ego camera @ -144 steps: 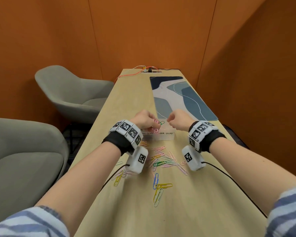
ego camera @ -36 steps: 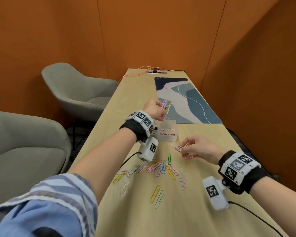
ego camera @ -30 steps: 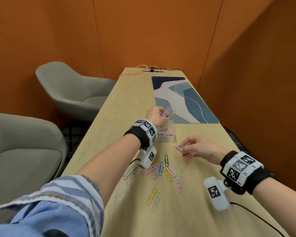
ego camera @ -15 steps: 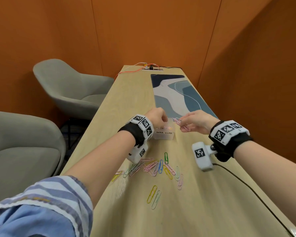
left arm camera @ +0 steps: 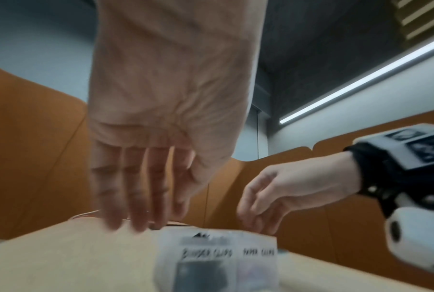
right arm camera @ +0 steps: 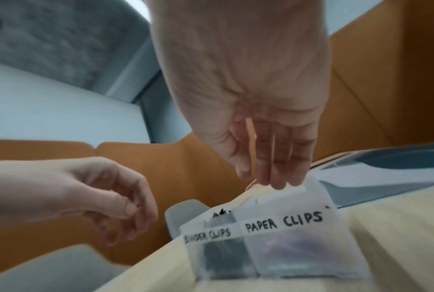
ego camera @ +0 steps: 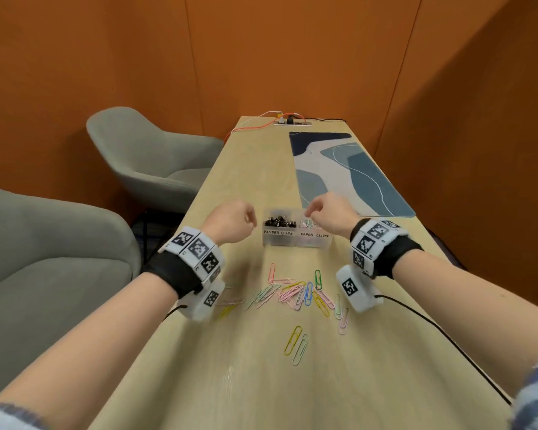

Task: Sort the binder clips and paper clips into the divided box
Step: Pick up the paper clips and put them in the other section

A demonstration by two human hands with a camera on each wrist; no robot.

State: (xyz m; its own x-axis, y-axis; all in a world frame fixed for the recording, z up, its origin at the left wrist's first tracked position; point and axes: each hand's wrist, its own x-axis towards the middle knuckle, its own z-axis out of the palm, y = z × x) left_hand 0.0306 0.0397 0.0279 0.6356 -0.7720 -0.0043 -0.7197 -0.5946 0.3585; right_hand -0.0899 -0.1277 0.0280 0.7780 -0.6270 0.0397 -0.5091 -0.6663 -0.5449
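A clear divided box (ego camera: 295,240) stands mid-table, labelled BINDER CLIPS on the left and PAPER CLIPS on the right. Black binder clips (ego camera: 277,221) fill the left compartment; coloured paper clips (ego camera: 308,224) lie in the right one. My right hand (ego camera: 309,212) hovers over the paper-clip compartment, its fingers (right arm camera: 275,173) pointing straight down and holding nothing. My left hand (ego camera: 250,223) hangs just left of the box, loosely curled and empty; its fingers (left arm camera: 135,197) are blurred. Several loose paper clips (ego camera: 295,294) are strewn on the table (ego camera: 249,383) in front of the box.
A yellow clip and a pale clip (ego camera: 296,342) lie apart, nearer me. A blue patterned mat (ego camera: 348,172) lies at the far right, and a power strip with cables (ego camera: 288,121) at the far end. Two grey armchairs (ego camera: 143,162) stand left of the table.
My left hand held a bundle of paper clips above the box; now it is empty and left of the box. My right hand carried pink clips from the table to the box and let go.
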